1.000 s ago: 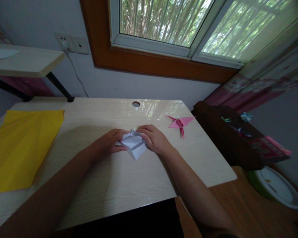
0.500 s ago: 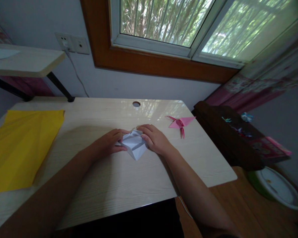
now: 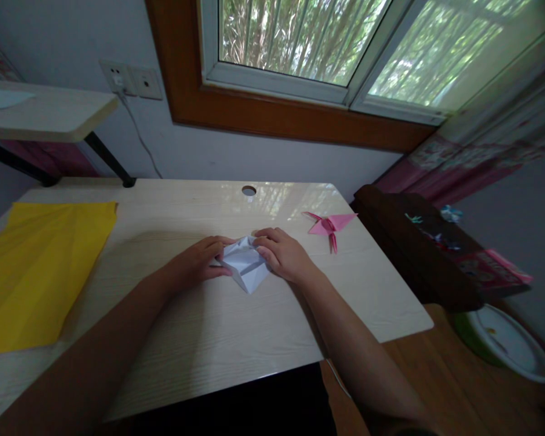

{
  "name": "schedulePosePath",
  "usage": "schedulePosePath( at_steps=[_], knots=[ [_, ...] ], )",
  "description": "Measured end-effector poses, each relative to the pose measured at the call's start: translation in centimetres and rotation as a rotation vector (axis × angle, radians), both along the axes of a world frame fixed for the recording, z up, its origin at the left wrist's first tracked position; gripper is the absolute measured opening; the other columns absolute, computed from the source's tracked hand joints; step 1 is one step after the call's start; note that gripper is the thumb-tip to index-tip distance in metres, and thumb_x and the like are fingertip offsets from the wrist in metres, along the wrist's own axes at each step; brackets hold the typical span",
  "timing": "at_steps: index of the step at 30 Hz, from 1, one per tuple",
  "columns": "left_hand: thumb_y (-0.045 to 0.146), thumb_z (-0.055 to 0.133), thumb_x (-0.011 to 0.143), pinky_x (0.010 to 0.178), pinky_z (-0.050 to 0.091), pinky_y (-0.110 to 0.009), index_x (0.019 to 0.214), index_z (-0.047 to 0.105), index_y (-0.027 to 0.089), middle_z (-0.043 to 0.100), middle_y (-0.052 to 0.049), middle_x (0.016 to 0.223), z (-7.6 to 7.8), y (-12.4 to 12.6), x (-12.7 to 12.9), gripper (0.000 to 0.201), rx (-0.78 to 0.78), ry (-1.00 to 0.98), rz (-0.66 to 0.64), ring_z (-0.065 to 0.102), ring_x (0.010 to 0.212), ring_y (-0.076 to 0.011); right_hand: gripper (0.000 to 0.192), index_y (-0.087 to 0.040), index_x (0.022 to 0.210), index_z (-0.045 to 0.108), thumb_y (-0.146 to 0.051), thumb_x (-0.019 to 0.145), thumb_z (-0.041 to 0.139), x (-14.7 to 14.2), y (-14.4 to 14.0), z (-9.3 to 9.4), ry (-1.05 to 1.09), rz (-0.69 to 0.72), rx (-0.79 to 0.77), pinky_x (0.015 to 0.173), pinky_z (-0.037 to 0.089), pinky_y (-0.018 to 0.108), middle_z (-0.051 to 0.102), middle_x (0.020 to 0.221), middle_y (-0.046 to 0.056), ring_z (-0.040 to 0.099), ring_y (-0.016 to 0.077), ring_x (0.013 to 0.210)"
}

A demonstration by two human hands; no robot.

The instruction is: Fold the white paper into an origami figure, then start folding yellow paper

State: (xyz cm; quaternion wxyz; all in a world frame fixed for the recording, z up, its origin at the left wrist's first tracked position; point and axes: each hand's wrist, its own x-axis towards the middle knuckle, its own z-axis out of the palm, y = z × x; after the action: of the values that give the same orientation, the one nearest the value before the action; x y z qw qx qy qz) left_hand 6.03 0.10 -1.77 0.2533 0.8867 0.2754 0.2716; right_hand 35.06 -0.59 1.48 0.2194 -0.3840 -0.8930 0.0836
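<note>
Desk [image 3: 254,339], pale wood grain: filling the middle and lower frame, serving as the working surface.
Window [image 3: 295,39], white inner frame: standing at upper centre to upper right, probably lighting the desk.
Yellow paper [image 3: 40,272], creased: lying at far left of the frame, seemingly set aside.
Left hand [image 3: 202,260]: pinching the left side of the white paper [image 3: 251,277] between thumb and fingers.
Right hand [image 3: 281,257]: gripping its right side, thumb pressing near the inner folds; some fingertips are hiding from view.
White paper, folded: sitting between both hands at frame centre, one point facing downward; this two-sided hold is likely steadying the folds.
Pink paper [image 3: 330,226], folded, narrow-pointed: lying right of centre, well apart, presumably out of the way.
Hole [image 3: 249,191], round: opening through the desk above centre.
</note>
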Motion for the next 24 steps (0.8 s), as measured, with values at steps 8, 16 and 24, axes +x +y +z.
schedulePosePath(
  at_steps=[8, 16, 24],
  knots=[
    [0.034, 0.072, 0.089, 0.098, 0.05, -0.042, 0.092, 0.05, 0.022, 0.061, -0.012, 0.135, 0.1, -0.1, 0.1, 0.025, -0.007, 0.009, 0.038, 0.06, 0.12, -0.025, 0.041, -0.018, 0.12, 0.071, -0.038, 0.107, 0.038, 0.0, 0.0, -0.2, -0.028, -0.017, 0.007, 0.098, 0.053, 0.046, 0.069, 0.123, 0.012, 0.062, 0.0269, 0.109],
    [0.037, 0.065, 0.094, 0.092, 0.051, -0.036, 0.089, 0.053, 0.022, 0.064, -0.009, 0.129, 0.2, 0.3, -0.3, 0.02, -0.003, 0.02, 0.138, 0.064, 0.111, -0.0221, 0.046, -0.016, 0.129, 0.068, -0.046, 0.105, 0.043, 0.9, 0.2, -0.2, 0.055, 0.005, -0.032, 0.103, 0.052, 0.046, 0.068, 0.128, 0.015, 0.062, 0.0266, 0.117],
    [0.037, 0.058, 0.099, 0.084, 0.051, -0.034, 0.091, 0.058, 0.021, 0.068, -0.007, 0.114, 0.4, 0.3, -0.4, 0.018, -0.026, 0.029, 0.194, 0.066, 0.097, -0.0203, 0.051, -0.021, 0.133, 0.065, -0.056, 0.097, 0.056, 1.1, 0.2, -0.3, 0.126, 0.055, -0.021, 0.105, 0.052, 0.051, 0.063, 0.134, 0.016, 0.06, 0.0296, 0.124]
  ],
)
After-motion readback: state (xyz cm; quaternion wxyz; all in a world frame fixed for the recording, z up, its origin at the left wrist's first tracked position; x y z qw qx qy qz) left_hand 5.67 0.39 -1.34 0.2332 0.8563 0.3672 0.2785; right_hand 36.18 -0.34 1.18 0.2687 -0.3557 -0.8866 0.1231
